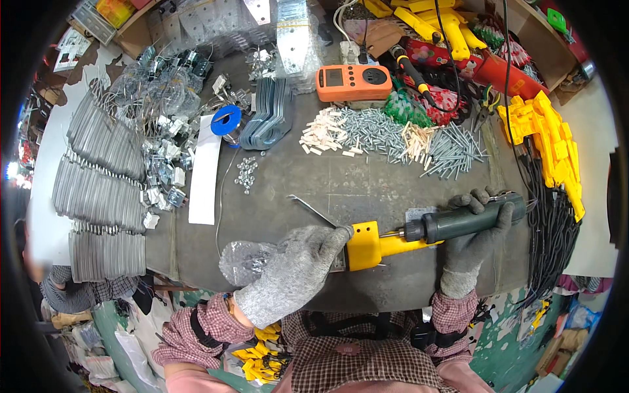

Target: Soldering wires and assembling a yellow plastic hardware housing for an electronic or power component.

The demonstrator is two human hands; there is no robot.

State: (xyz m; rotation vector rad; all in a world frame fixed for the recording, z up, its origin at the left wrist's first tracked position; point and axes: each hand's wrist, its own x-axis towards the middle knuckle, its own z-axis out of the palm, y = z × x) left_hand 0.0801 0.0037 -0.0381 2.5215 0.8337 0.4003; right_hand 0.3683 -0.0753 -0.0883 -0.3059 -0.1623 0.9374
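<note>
My left hand (291, 265), in a grey work glove, grips a yellow plastic part (363, 247) with a handle-like arm reaching right. A thin bent metal strip (311, 208) sticks out from it past my fingertips. My gloved right hand (464, 252) is wrapped round a dark electric screwdriver (455, 221) lying nearly level. The screwdriver's bit points left and meets the right side of the yellow part; its tip is hidden there. A clear crinkled plastic piece (244, 261) shows beside my left hand, and I cannot tell whether the hand holds it.
Piles of screws (377, 134) and pale plugs (322, 131) lie behind, near an orange meter (354, 83). Stacked grey metal strips (98, 190), a white strip (205, 173) and a blue solder spool (226, 121) are leftward. Black cables (547, 242) and yellow housings (547, 141) lie right.
</note>
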